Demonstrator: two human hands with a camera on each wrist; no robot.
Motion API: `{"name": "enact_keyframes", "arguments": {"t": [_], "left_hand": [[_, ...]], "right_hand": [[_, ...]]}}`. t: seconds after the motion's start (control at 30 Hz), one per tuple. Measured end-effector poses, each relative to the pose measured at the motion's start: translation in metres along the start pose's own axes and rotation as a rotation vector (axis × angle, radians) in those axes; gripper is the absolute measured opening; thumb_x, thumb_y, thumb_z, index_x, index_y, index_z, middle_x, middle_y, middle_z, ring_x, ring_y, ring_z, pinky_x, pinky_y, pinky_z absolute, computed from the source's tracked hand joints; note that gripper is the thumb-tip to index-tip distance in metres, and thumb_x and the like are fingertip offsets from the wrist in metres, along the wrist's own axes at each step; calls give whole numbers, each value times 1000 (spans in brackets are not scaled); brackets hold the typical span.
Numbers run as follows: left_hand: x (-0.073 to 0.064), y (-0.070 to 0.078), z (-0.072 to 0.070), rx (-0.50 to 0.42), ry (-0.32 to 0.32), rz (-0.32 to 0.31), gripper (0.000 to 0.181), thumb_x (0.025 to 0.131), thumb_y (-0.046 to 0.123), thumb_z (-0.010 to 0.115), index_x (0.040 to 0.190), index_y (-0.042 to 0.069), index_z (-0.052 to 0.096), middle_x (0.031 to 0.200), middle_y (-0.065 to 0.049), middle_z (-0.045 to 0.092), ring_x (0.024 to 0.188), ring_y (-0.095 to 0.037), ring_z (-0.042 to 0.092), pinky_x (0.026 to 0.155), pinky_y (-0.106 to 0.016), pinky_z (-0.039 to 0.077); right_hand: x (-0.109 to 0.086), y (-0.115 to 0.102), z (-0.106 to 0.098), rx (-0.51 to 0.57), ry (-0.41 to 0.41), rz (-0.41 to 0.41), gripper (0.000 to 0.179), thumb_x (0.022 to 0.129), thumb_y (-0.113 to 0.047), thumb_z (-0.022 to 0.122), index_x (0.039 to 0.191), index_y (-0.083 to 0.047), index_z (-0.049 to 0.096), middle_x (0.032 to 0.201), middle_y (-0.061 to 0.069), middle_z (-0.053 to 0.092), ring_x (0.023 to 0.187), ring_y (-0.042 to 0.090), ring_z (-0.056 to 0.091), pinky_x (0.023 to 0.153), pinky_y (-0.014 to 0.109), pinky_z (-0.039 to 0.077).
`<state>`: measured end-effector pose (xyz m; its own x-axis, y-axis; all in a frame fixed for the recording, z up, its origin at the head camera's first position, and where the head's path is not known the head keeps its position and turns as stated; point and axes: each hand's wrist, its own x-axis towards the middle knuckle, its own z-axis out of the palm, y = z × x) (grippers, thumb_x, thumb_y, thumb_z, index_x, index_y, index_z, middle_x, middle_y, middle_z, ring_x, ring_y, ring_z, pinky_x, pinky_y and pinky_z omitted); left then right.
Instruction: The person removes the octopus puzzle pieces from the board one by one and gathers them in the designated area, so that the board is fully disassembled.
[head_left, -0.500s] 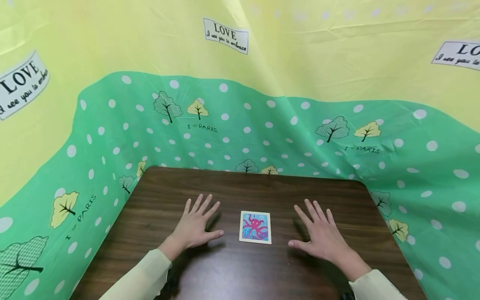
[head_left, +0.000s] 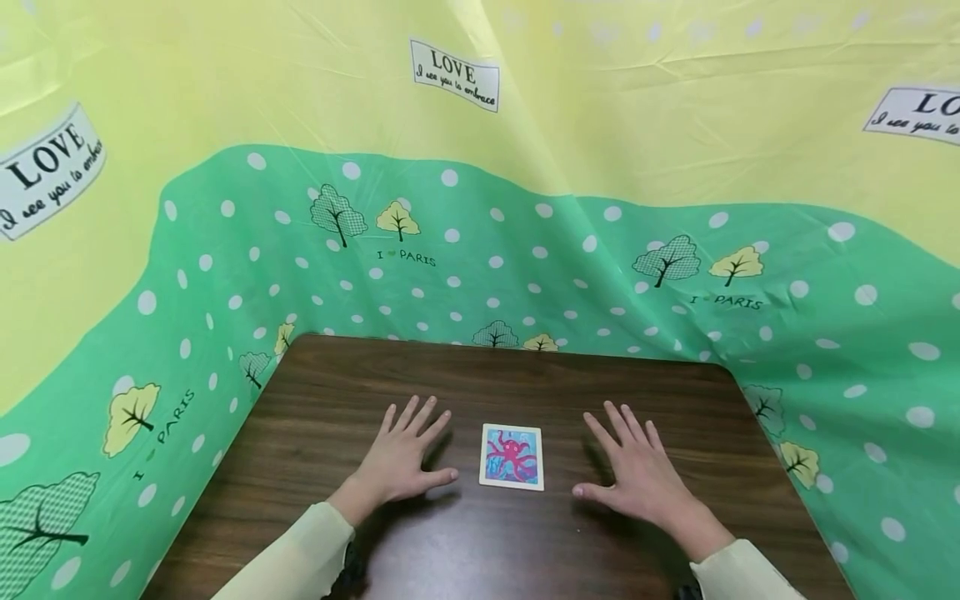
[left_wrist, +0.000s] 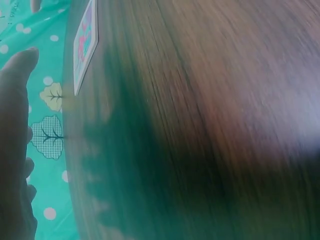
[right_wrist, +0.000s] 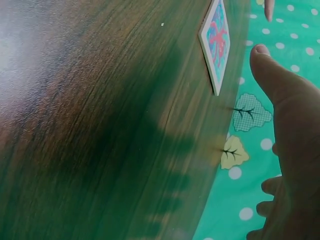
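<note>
A square card point(head_left: 512, 457) with a white border and a pink octopus on blue lies flat on the dark wooden table. To its left my left hand point(head_left: 400, 458) hovers over the tabletop, fingers spread, holding nothing. My right hand point(head_left: 640, 471) is spread the same way on the card's right side, apart from it. Both wrist views show the card at a slant, in the left one point(left_wrist: 86, 45) and in the right one point(right_wrist: 216, 45), with each hand's shadow falling on the wood.
The brown table point(head_left: 480, 542) has rounded far corners. Behind it and along both sides hangs a yellow and green curtain point(head_left: 480, 233) with white dots, trees and lettering. A tiny white speck point(right_wrist: 162, 24) lies on the wood in the right wrist view.
My left hand has moved slightly right, toward the card, and a little nearer to me. My right hand has shifted slightly left. The card lies where it was.
</note>
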<state>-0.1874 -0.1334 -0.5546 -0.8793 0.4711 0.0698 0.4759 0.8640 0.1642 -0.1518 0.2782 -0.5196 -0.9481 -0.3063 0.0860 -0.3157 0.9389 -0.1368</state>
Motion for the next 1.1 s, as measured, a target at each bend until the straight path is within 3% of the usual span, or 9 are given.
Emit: {"name": "enact_keyframes", "arguments": {"t": [0.33,0.47,0.7,0.83,1.1], "left_hand": [[5,16,3,-20,11,66,93,88,77,57,161,24,37,169,-9,29,155,-37,27,122,-65,21],[8,23,6,-14,0,80,90,89,77,55,161,26,37,169,-7,30,155,-35,28,122,-63,23],[15,33,15,2,-26,137,89,90,79,51,160,26,39,168,-5,32,154,-32,32,121,-61,27],[20,39,21,16,-21,169,88,89,78,53,159,26,42,166,-5,36,152,-32,37,119,-62,31],[29,53,28,10,-76,218,83,92,75,53,159,27,42,165,-6,37,151,-32,38,119,-61,32]], "right_hand": [[13,-13,7,84,18,-35,109,72,-71,81,160,-21,38,166,19,30,153,45,25,115,73,24],[20,-22,9,144,-9,-36,99,75,-63,84,155,-20,46,164,18,34,152,44,28,115,71,28],[33,-41,21,212,-78,16,77,80,-54,84,143,-17,60,154,12,50,141,37,48,110,66,40],[40,-46,31,228,-81,-1,68,82,-50,84,137,-15,65,147,7,56,135,32,55,109,58,46],[52,-54,43,268,-107,-7,63,84,-48,83,136,-18,66,143,5,61,135,28,56,110,53,47]]}}
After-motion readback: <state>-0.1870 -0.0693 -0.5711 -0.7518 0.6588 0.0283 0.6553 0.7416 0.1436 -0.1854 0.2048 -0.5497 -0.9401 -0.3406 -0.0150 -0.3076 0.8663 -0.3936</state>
